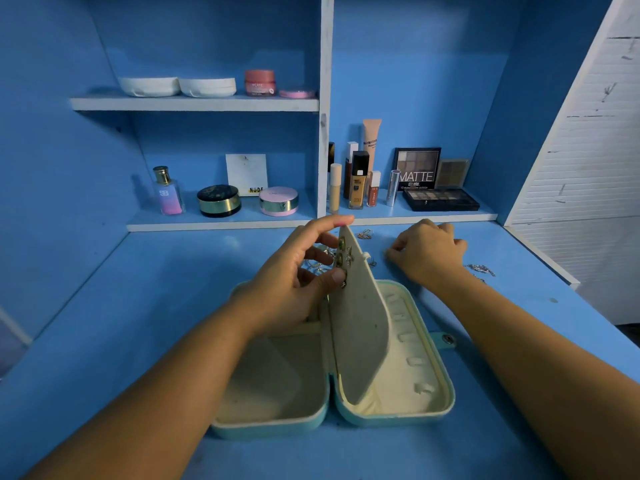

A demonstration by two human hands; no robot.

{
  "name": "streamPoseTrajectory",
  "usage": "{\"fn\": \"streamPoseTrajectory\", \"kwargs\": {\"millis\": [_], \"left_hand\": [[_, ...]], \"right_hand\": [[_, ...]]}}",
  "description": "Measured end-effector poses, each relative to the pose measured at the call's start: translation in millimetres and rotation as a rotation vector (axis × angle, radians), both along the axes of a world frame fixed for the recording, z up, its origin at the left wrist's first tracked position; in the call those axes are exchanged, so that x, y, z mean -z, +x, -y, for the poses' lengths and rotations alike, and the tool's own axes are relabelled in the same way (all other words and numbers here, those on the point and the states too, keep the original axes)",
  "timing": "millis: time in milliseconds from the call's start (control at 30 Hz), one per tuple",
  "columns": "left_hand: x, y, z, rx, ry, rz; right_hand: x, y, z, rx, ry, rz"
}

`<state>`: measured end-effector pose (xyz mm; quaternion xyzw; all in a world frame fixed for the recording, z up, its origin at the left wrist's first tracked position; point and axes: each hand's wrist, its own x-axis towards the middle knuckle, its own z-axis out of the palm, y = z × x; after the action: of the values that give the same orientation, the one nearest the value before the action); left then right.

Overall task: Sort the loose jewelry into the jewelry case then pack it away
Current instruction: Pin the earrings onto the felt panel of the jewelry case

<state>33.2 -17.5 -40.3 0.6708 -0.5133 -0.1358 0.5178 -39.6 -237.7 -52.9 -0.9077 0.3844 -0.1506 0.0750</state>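
Observation:
A teal jewelry case [440, 407] with cream lining lies open flat on the blue desk. Its cream middle flap [360, 327] stands upright, with several earrings [341, 259] pinned near its top. My left hand [294, 289] holds the flap, thumb on one side and fingers over its top edge. My right hand [427, 252] rests on the desk behind the case, its fingertips pinching at something small that I cannot make out. Loose silver rings [317, 266] lie behind my left hand. A small earring [372, 262] and a silver piece [365, 234] lie near the flap. A chain [481, 270] lies at the right.
Shelves behind the desk carry cosmetics: a perfume bottle [168, 192], compacts [219, 200], foundation bottles [358, 181] and eyeshadow palettes [440, 199]. A white louvred door [588, 133] stands at the right. The case's snap tab [446, 339] sticks out to the right.

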Motion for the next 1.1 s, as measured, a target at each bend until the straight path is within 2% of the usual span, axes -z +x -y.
{"fn": "streamPoseTrajectory", "kwargs": {"millis": [167, 233, 300, 400, 533, 633, 767, 900, 1100], "left_hand": [[4, 3, 0, 0.001, -0.012, -0.006], [5, 5, -1, 0.005, -0.012, -0.008], [6, 6, -2, 0.010, -0.017, -0.010], [6, 7, -3, 0.020, -0.033, -0.035], [6, 8, -4, 0.033, -0.046, -0.073], [7, 10, -5, 0.063, -0.065, -0.113], [9, 14, -6, 0.074, -0.065, -0.143], [10, 15, -6, 0.075, -0.071, -0.165], [10, 16, -7, 0.070, -0.060, -0.162]], "right_hand": [[7, 7, 1, -0.039, -0.119, -0.057], [7, 4, -1, -0.074, -0.104, 0.031], [3, -4, -6, -0.188, -0.060, 0.229], [-9, -24, -27, -0.413, 0.178, 0.508], [-17, -44, -67, -0.623, 0.678, 0.605], [-15, -44, -81, -0.766, 0.852, 0.653], [-10, -44, -90, -0.757, 1.024, 0.740], [-6, -42, -93, -0.680, 1.082, 0.810], [-6, -44, -95, -0.658, 1.066, 0.781]]}}
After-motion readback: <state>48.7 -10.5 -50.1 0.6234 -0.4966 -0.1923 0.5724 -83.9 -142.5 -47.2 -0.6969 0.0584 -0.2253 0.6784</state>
